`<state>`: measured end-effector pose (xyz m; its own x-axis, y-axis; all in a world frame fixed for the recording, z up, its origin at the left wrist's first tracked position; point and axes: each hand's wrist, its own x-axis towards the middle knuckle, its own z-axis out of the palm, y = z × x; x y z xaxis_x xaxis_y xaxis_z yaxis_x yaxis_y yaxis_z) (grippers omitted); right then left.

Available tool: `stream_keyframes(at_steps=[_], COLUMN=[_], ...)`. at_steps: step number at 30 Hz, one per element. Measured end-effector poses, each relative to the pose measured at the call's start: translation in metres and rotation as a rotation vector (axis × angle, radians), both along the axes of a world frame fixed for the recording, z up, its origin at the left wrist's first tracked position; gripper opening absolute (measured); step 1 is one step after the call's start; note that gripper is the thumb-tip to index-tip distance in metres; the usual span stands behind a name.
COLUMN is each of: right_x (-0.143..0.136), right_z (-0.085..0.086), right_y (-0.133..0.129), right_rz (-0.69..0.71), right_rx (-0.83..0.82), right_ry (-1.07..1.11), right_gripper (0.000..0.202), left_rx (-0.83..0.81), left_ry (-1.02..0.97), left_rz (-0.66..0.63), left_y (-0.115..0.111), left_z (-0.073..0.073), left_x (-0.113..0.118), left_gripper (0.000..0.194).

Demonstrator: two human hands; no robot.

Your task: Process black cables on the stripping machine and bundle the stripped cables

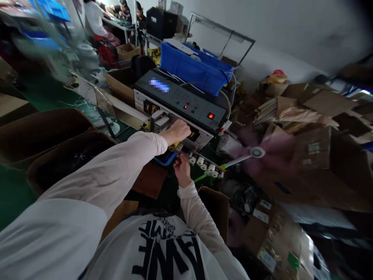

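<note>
A wire-processing type of machine (175, 95), with a sloped control panel, a lit display and a glowing red switch, stands in front of me. My left hand (178, 131) is closed in a fist at the machine's front, beside its metal feed block; what its fingers hold is hidden. Lower and closer to my body, my right hand (183, 170) has its fingers curled together near a row of white rollers (204, 163). Anything between those fingertips is too small to make out. Below my left wrist sits a small blue tray (165, 158), partly covered by the sleeve.
A large blue bin (192, 64) stands behind the machine. To the right a pink fan (257, 152) spins before piled cardboard boxes (309, 155). Open cartons (58, 136) stand at the left. People (100, 19) sit at a far table.
</note>
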<state>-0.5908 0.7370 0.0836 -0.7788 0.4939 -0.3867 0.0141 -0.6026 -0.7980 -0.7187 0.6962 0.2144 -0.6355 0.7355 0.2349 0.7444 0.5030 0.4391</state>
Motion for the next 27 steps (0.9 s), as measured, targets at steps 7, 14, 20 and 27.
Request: stream_keyframes(at_steps=[7,14,20,27], right_x=[-0.025,0.006,0.108,0.057], right_z=[0.004,0.008,0.030,-0.026], right_y=[-0.011,-0.014,0.021,-0.014], right_rz=[-0.200,-0.359,-0.521,-0.168], right_rx=[0.108,0.498,0.539,0.049], right_ry=[0.082,0.035,0.078,-0.181], right_gripper=[0.023,0.035,0.022,0.021], left_rx=[0.116,0.308,0.183,0.144], left_ry=[0.082,-0.393,-0.851,-0.929], left_rz=[0.070,-0.004,0.212,0.239], left_y=[-0.060,-0.156,-0.217,-0.206], left_z=[0.013,-0.068,-0.170,-0.210], left_x=[0.029,0.085,0.141,0.160], left_gripper=[0.031,0.025,0.020,0.015])
